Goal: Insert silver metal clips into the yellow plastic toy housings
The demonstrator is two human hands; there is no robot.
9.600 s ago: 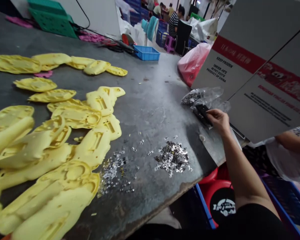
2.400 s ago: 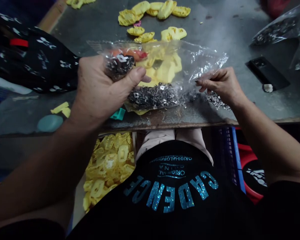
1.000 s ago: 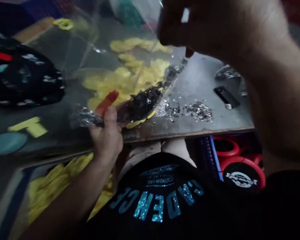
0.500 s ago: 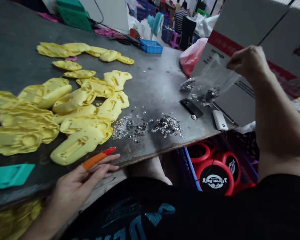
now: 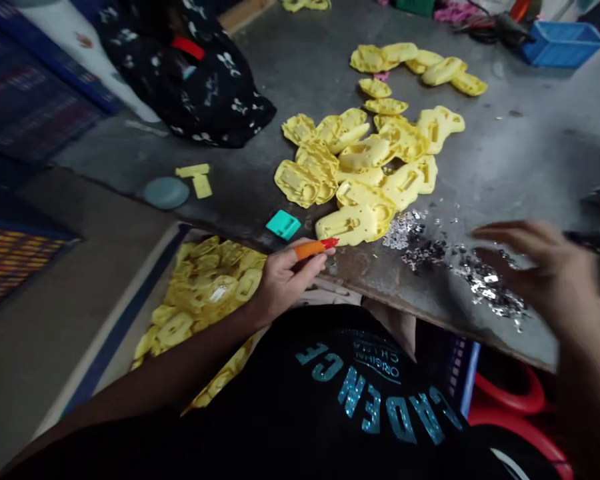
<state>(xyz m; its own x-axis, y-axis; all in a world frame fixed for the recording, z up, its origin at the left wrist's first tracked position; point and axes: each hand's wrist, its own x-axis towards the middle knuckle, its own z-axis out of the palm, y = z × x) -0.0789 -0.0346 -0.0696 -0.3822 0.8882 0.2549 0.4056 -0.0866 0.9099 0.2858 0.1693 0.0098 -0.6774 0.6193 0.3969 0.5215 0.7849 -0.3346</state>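
Small silver metal pieces [image 5: 485, 283] lie scattered across the grey desk [image 5: 510, 147] in a loose band, from just right of the yellow moulded foam pieces [image 5: 365, 167] toward the desk's near edge at the lower right of the frame. My right grip [image 5: 540, 273] hangs over the right end of that band, blurred, with the fingers spread apart. It covers part of the band from my view, and I cannot tell whether any fingertip touches the metal. My left grip [image 5: 285, 273] is at the desk's near edge, left of the silver pieces, with its fingers loosely curled and apart from one another, holding no loose piece that I can see. One finger wears an orange finger sleeve [image 5: 310, 249] with a red tip, which sits just beside the lowest yellow foam piece. That yellow pile stands between my left grip and the silver pieces. A teal plastic piece [image 5: 283, 225] lies near my left grip, up on the desk. Farther toward the upper left of the frame are two yellow strips [image 5: 194, 179], a round teal disc [image 5: 166, 193] and a black patterned bag [image 5: 195, 80]. A blue plastic crate [image 5: 563, 43] sits in the upper right corner. Below the desk edge, a heap of yellow ring-shaped pieces [image 5: 205, 300] lies left of my black glitter-lettered shirt [image 5: 370, 393].
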